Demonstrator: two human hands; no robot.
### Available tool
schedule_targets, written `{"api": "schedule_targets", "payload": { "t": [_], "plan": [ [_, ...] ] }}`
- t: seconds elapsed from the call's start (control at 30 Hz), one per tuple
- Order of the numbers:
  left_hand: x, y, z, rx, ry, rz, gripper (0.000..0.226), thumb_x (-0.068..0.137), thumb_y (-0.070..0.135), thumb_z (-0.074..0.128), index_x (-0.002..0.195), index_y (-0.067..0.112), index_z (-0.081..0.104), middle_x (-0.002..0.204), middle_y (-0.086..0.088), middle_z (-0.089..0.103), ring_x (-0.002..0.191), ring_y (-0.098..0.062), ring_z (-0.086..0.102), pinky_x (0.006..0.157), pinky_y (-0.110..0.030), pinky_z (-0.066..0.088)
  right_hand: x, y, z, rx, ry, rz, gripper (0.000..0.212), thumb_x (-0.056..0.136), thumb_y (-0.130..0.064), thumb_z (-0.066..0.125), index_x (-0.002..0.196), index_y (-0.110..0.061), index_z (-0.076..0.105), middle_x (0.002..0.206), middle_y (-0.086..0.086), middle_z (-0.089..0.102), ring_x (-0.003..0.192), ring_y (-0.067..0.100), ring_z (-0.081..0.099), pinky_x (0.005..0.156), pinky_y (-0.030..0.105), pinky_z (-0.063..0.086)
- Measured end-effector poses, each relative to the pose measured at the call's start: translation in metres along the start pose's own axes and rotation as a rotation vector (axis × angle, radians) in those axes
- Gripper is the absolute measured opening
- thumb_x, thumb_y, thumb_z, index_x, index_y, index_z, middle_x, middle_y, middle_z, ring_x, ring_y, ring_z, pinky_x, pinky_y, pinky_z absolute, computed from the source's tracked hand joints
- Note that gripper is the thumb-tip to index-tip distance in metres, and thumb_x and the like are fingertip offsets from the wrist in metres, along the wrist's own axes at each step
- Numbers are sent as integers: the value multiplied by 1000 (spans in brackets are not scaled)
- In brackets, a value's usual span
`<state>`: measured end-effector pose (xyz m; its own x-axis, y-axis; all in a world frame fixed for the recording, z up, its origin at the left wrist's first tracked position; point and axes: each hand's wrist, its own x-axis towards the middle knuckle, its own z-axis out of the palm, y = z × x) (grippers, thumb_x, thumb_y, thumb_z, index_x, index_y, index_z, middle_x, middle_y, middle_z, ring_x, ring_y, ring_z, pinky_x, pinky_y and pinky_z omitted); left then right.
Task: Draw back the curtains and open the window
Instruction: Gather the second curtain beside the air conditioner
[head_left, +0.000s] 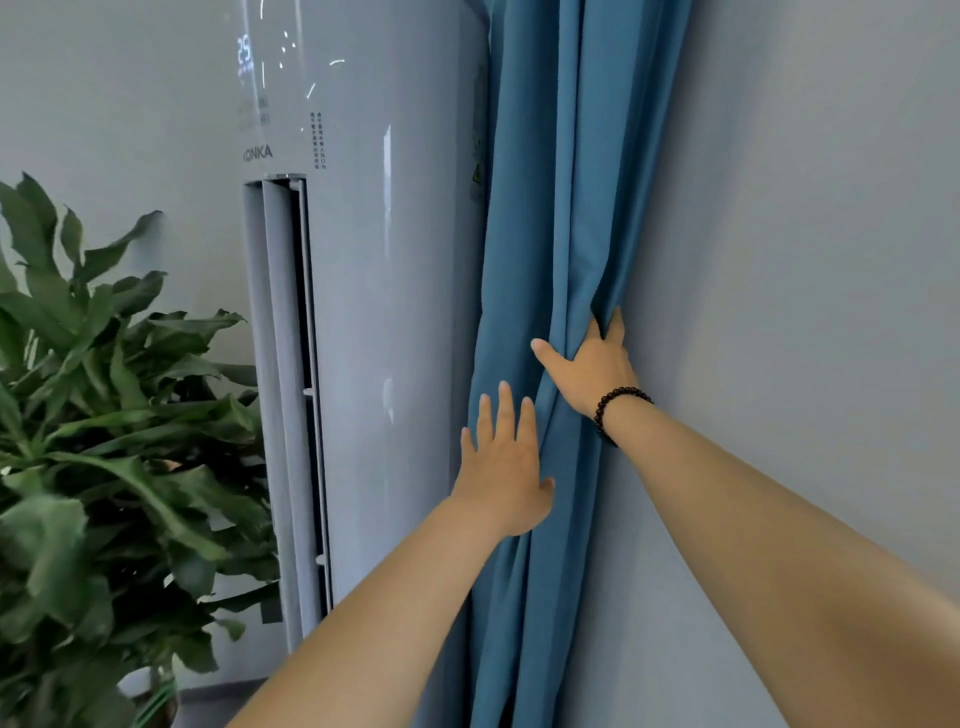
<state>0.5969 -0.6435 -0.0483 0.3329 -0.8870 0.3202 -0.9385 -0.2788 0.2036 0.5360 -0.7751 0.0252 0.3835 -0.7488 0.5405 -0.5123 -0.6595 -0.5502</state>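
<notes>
While right hand (589, 366) pinches folds of blue curtain (540, 218) against wall (789, 260), left hand (501, 462) presses flat, fingers spread. Curtain bunched beside air conditioner (395, 260); drawing-back step nearly done, we judge. Window unseen; we find it next.

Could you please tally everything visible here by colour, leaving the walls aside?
Blue: 1, the curtain
White: 1, the air conditioner
Green: 1, the plant
Black: 1, the bead bracelet
Total: 4
</notes>
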Motion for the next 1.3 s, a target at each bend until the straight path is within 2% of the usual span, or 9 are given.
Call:
{"api": "schedule_targets", "payload": {
  "t": [0.17,0.4,0.5,0.6,0.7,0.87,0.97,1.1,1.3],
  "plan": [
    [-13,19,6,-31,-31,19,89,97,36,49,152,11,-17,156,-9,-32,144,-31,-27,120,-53,1,-28,9,-23,3,57,-40,91,78,-77,45,149,-25,22,159,2,-2,133,33,39,101,46,45],
    [-32,52,11,-143,-38,29,94,96,34,52,150,12,-22,156,-5,-33,145,-26,-26,120,-48,-1,-69,22,-57,22,159,-85,93,81,-73,45,150,-19,15,156,7,13,130,28,43,96,46,48],
    [-48,70,10,-162,-39,32,95,96,34,52,150,12,-23,155,-5,-34,144,-25,-27,121,-48,-1,-95,30,-75,25,183,-102,86,88,-66,41,152,-20,8,159,6,7,137,27,36,102,41,44],
    [-69,85,6,-181,-17,14,96,96,35,53,149,11,-23,155,-5,-33,145,-23,-27,121,-47,-1,-125,30,-91,-9,187,-119,75,96,-56,35,153,-19,4,160,2,-3,138,25,34,102,37,41],
    [-95,96,4,-187,10,-33,98,96,37,53,148,9,-24,156,-5,-32,145,-23,-25,121,-45,-1,-153,24,-106,-70,180,-158,64,101,-44,31,153,-17,5,161,4,-4,137,26,34,101,37,41],
    [-151,124,-2,-152,13,-112,97,96,38,53,149,9,-22,157,-8,-29,146,-25,-23,121,-46,3,-206,28,-145,-177,138,-190,58,103,-35,30,153,-15,6,160,7,-3,123,24,51,80,29,51],
    [-188,149,-4,-124,6,-129,96,96,38,52,149,9,-22,157,-8,-30,146,-26,-23,121,-48,4,-238,31,-172,-157,98,-238,52,103,-29,31,151,-16,16,161,6,2,111,29,58,67,29,47],
    [-235,185,-12,-95,-3,-123,95,97,36,51,148,10,-25,156,-8,-31,146,-26,-23,121,-47,3,-280,34,-208,-90,68,-271,46,103,-28,28,149,-23,21,161,-3,1,119,28,50,70,32,42],
    [-292,233,-26,-65,11,-69,90,98,27,46,146,11,-29,157,-9,-30,146,-24,-22,121,-47,4,-333,40,-258,-106,34,-294,49,103,-33,31,149,-22,21,161,-1,-2,136,24,34,79,35,46]
  ]
}}
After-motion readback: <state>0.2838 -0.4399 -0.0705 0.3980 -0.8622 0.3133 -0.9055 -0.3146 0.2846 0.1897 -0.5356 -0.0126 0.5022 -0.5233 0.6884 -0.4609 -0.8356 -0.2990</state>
